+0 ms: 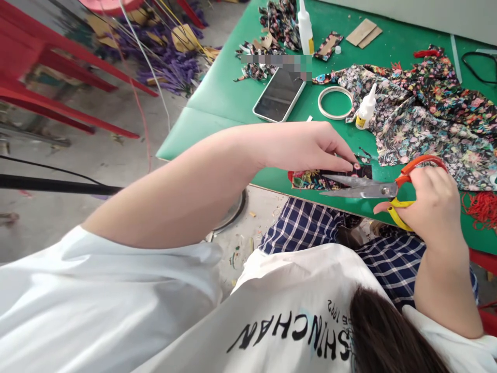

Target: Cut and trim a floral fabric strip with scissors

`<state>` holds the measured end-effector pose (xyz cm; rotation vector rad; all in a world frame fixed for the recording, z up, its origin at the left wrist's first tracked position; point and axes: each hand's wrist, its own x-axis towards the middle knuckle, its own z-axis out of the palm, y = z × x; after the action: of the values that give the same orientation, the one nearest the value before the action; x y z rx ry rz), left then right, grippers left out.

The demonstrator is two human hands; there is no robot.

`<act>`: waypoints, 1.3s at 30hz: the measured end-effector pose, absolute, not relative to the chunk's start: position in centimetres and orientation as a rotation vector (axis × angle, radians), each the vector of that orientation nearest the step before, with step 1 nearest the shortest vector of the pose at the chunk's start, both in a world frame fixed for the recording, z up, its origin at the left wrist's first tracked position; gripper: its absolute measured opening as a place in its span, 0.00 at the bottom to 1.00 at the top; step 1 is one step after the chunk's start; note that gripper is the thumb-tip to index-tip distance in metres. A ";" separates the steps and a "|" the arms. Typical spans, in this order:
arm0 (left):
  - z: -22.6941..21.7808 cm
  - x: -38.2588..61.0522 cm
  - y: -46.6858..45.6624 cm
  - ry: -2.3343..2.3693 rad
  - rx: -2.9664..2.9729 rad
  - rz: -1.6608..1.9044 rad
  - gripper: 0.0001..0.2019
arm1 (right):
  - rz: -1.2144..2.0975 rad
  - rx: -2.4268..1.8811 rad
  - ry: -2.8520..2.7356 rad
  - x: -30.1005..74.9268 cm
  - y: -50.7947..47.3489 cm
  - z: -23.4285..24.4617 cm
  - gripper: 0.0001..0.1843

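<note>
In my right hand (437, 202) is a pair of scissors (378, 190) with one orange and one yellow handle; my fingers go round the handles. The blades stand a little apart and point left, over a dark floral fabric strip (306, 180) at the table's near edge. My left hand (320, 145) is closed, thumb and forefinger pinching the strip at its upper side. Whether the strip's cloth lies between the blades I cannot tell. A small dark scrap (365, 154) lies just beyond my left fingertips.
On the green table (217, 111) lie a phone (279, 96), a tape roll (320, 103), glue bottles (365, 111) (305, 31), a large floral cloth (411, 122), cardboard pieces (364, 32) and bundled floral scraps (277, 26). Red threads (481, 210) lie at right. A red stool (73, 72) stands left.
</note>
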<state>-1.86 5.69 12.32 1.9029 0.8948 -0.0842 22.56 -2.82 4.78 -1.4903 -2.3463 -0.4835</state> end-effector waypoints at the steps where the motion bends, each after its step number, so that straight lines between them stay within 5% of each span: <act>1: 12.2 -1.9 5.7 0.895 1.902 -0.079 0.17 | -0.501 -1.478 -2.350 22.6 -2.8 4.8 0.27; 39: 10.6 -0.8 6.0 0.698 1.947 0.008 0.16 | -0.555 -1.317 -2.328 21.1 -2.9 4.9 0.20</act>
<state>-0.85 6.01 10.57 1.9474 0.6980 0.0077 21.13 -2.89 4.93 -1.3175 -2.3283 -0.5545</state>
